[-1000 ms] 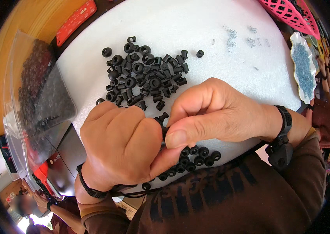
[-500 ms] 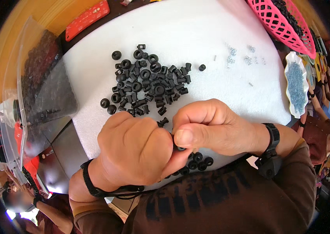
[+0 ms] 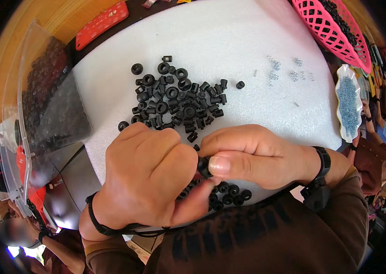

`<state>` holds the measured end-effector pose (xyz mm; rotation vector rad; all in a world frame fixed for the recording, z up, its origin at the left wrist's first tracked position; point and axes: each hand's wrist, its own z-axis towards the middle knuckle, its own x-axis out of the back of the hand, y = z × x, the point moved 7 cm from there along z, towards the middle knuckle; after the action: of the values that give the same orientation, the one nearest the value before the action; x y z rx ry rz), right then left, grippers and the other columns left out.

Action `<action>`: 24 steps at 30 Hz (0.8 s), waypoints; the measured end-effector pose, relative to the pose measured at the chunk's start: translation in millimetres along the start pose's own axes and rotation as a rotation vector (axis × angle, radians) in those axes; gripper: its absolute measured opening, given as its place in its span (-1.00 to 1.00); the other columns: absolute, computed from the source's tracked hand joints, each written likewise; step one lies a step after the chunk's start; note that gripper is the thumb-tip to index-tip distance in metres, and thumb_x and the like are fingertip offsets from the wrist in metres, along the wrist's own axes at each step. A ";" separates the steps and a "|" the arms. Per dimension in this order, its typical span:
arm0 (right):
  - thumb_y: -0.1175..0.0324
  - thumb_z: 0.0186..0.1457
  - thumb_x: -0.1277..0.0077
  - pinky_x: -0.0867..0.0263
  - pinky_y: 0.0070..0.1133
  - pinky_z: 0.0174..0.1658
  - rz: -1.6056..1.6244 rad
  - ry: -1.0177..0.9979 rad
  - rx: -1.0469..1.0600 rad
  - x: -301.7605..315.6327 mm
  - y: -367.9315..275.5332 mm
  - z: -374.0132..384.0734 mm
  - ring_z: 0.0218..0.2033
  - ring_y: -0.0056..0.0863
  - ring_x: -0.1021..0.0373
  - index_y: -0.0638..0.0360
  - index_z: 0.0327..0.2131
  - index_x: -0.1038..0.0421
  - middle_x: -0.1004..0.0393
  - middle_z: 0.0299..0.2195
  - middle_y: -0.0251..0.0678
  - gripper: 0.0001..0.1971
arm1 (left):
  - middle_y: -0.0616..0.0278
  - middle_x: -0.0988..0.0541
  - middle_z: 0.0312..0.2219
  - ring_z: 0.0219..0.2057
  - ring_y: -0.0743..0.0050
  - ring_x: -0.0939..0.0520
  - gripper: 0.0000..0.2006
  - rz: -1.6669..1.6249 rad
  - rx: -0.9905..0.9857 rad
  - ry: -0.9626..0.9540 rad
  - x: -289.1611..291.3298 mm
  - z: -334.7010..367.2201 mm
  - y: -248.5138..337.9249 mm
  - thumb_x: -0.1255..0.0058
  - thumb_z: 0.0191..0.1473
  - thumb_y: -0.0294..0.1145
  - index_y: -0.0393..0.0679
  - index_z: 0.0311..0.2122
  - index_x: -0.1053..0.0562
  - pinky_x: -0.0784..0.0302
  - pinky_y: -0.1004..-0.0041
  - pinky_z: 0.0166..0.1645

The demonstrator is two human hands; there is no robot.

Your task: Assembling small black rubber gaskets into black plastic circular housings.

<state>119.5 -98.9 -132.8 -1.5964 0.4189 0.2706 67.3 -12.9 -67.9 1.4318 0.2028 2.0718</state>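
My left hand [image 3: 152, 171] and my right hand [image 3: 259, 157] meet over the near part of the white foam sheet [image 3: 252, 27]. Between their fingertips is a small round black plastic cord-lock piece [image 3: 203, 167], partly hidden. The right thumb presses on its right side, fingers curled behind. The left hand is closed, its knuckles up, with its finger ends against the piece's left side. Beyond the hands lies a pile of loose black balls with holes and small plungers [image 3: 189, 112]. A smaller group of round black pieces [image 3: 227, 199] sits near my body, partly covered by the left hand.
Loose small metal springs [image 3: 294, 76] lie at the right. A white wavy-edged dish [image 3: 356, 78] of springs stands beyond them. A pink basket [image 3: 339, 51] of black parts is at the far right. A clear plastic bin [image 3: 83, 112] of dark parts stands left, a flat red item [image 3: 102, 26] behind it.
The left hand has shifted slightly left and down, and its thumb has lowered. More of the black cord-lock piece now shows between the hands. The view has shifted slightly.
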 end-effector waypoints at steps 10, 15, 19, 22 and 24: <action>0.27 0.22 0.18 -0.17 -0.40 -0.44 -0.521 0.022 0.384 -3.2 -19.1 2.7 -0.53 -0.14 -0.24 0.28 -0.44 -0.28 -0.24 -0.57 -0.14 -0.73 | 0.15 -0.21 -0.72 -0.71 0.10 -0.24 -0.86 -0.566 0.263 -0.192 -11.4 -8.8 -16.9 0.03 -0.18 -0.53 -0.20 -0.61 -0.26 -0.11 0.32 -0.61; 0.28 0.21 0.18 -0.13 -0.37 -0.47 -0.546 0.055 0.415 -0.2 -19.8 1.3 -0.56 -0.13 -0.20 0.27 -0.48 -0.23 -0.19 -0.60 -0.16 -0.73 | 0.13 -0.20 -0.71 -0.69 0.14 -0.22 -0.86 -0.712 0.454 -0.159 -17.4 -16.2 -21.2 0.10 -0.04 -0.54 -0.25 -0.57 -0.24 -0.13 0.33 -0.59; 0.28 0.21 0.17 -0.12 -0.36 -0.48 -0.554 0.062 0.428 -0.8 -20.1 2.0 -0.57 -0.14 -0.19 0.26 -0.49 -0.22 -0.17 -0.61 -0.16 -0.73 | 0.13 -0.20 -0.69 -0.67 0.18 -0.22 -0.85 -0.761 0.516 -0.155 -18.1 -18.7 -21.4 0.11 0.01 -0.51 -0.26 -0.54 -0.25 -0.13 0.35 -0.58; 0.29 0.21 0.17 -0.12 -0.37 -0.48 -0.583 0.069 0.455 -0.7 -22.4 1.4 -0.57 -0.14 -0.20 0.26 -0.48 -0.23 -0.18 -0.61 -0.16 -0.75 | 0.13 -0.21 -0.68 -0.66 0.18 -0.23 -0.85 -0.753 0.491 -0.155 -18.5 -18.7 -20.2 0.12 0.04 -0.49 -0.27 -0.52 -0.27 -0.14 0.36 -0.57; 0.30 0.21 0.18 -0.13 -0.37 -0.48 -0.602 0.069 0.463 -1.0 -23.9 1.6 -0.57 -0.14 -0.21 0.26 -0.47 -0.24 -0.19 -0.61 -0.16 -0.75 | 0.13 -0.20 -0.69 -0.68 0.18 -0.23 -0.84 -0.752 0.503 -0.130 -18.3 -18.3 -20.7 0.11 0.02 -0.50 -0.26 -0.55 -0.26 -0.14 0.33 -0.58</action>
<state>128.9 -96.5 -110.9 -1.2063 0.0300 -0.3236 63.4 -2.6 -99.1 1.4468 1.0867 1.3453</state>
